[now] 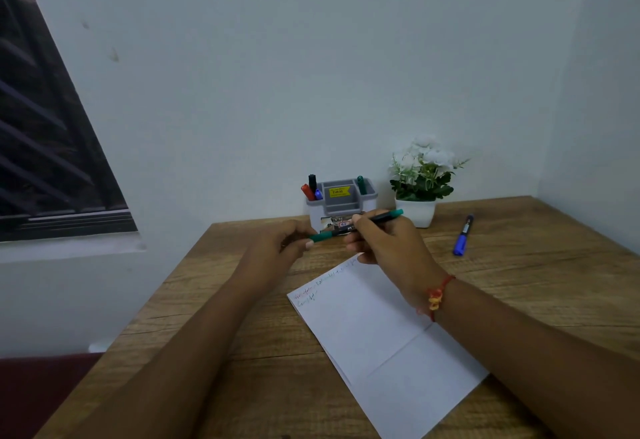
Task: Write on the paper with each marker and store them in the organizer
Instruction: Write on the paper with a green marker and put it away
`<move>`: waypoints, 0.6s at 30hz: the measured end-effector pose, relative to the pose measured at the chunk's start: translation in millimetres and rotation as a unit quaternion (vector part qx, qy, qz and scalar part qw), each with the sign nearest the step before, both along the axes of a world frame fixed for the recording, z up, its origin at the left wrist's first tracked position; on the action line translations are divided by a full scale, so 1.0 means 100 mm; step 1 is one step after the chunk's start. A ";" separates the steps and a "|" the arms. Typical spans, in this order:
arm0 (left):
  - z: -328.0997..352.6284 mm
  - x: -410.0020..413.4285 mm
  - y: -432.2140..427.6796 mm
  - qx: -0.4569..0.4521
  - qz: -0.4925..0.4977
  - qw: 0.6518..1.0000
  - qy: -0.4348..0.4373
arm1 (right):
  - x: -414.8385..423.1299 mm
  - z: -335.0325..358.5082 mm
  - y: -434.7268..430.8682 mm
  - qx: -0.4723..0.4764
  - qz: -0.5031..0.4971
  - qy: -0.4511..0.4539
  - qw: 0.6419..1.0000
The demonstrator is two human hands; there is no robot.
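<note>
Both hands hold a green marker level above the wooden table, just in front of the organizer. My right hand grips its black barrel. My left hand pinches the green cap at the marker's left end. The white paper lies below my right wrist, with lines of coloured writing near its top left. Red, black and blue markers stand in the grey and white organizer's left compartment, and a green one stands in its right. A blue marker lies on the table at right.
A white pot of white flowers stands right of the organizer, against the wall. The table sits in a corner, with walls behind and to the right. A dark window is at left. The table's left edge drops toward a dark red floor.
</note>
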State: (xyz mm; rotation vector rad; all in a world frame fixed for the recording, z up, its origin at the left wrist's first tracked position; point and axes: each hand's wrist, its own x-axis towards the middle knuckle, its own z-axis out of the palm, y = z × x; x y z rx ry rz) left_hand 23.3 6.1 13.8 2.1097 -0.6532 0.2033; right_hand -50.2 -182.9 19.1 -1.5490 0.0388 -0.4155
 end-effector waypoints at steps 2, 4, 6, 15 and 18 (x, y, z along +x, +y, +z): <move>0.02 -0.03 -0.02 -0.026 -0.007 1.000 0.013 | 0.01 -0.01 -0.01 0.010 0.003 0.008 1.000; 0.04 -0.07 -0.04 -0.033 -0.007 0.999 0.012 | 0.01 -0.01 -0.03 0.021 0.003 0.017 1.000; 0.06 -0.10 -0.05 -0.039 -0.010 0.999 0.012 | 0.01 -0.02 -0.04 0.036 0.003 0.032 0.999; 0.11 -0.21 -0.04 -0.089 -0.006 0.995 0.032 | 0.06 -0.03 -0.05 0.091 0.047 0.070 0.992; 0.14 -0.24 -0.06 -0.122 -0.013 0.992 0.042 | 0.05 -0.03 -0.07 0.090 0.068 0.060 0.992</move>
